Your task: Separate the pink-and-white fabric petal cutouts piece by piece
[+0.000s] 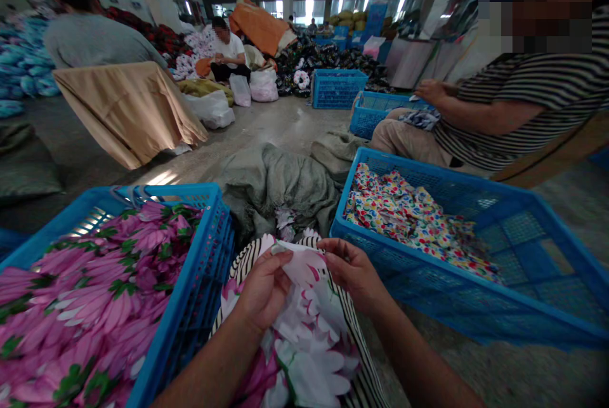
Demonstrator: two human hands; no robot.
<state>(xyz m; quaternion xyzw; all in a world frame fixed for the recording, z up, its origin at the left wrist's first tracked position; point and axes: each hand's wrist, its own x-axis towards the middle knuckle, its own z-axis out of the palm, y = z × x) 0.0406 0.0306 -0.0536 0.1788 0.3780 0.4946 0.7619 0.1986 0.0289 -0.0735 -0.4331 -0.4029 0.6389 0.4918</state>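
Note:
A white and pink petal-patterned fabric piece (304,268) is stretched between my two hands over my lap. My left hand (266,284) pinches its upper left edge between thumb and fingers. At the upper right edge, my right hand (349,268) has its fingers curled and closed on the same piece. More pink and white petal pieces (314,363) lie on the striped cloth (354,325) beneath. Left of my hands, pink flower-like pieces with green parts (118,275) fill a blue crate (209,230).
On the right, a blue crate (476,290) holds colourful dotted fabric pieces (409,211). Grey-green sacks (280,186) lie ahead. A person in a striped shirt (528,103) sits at right, another (104,40) at left behind a brown-draped chair (128,103). Fabric heaps stand farther back.

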